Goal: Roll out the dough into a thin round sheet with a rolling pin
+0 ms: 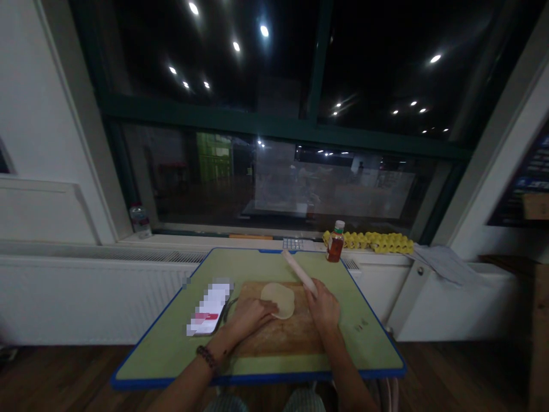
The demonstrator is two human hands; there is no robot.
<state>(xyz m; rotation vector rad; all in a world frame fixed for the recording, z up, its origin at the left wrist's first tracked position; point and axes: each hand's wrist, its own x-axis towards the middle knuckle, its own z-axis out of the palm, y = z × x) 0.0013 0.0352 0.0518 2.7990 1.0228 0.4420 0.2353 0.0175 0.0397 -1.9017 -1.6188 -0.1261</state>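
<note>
A thin, flat round of dough (281, 300) lies on a wooden cutting board (278, 339). My left hand (253, 315) reaches over the board from the left, its fingers close together on the dough's lower left edge; the thumb is hard to make out. In my right hand (322, 306), at the board's right side, is a pale wooden rolling pin (298, 270). I grip it near its lower end, and it slants up and left, beside the dough and off it.
The board rests on a green table with a blue rim (163, 357). Left of it lies a lit phone (211, 309). A bottle of reddish liquid (335, 243) stands at the back right, before yellow egg trays (377, 241). A clear bottle (140, 221) is on the windowsill.
</note>
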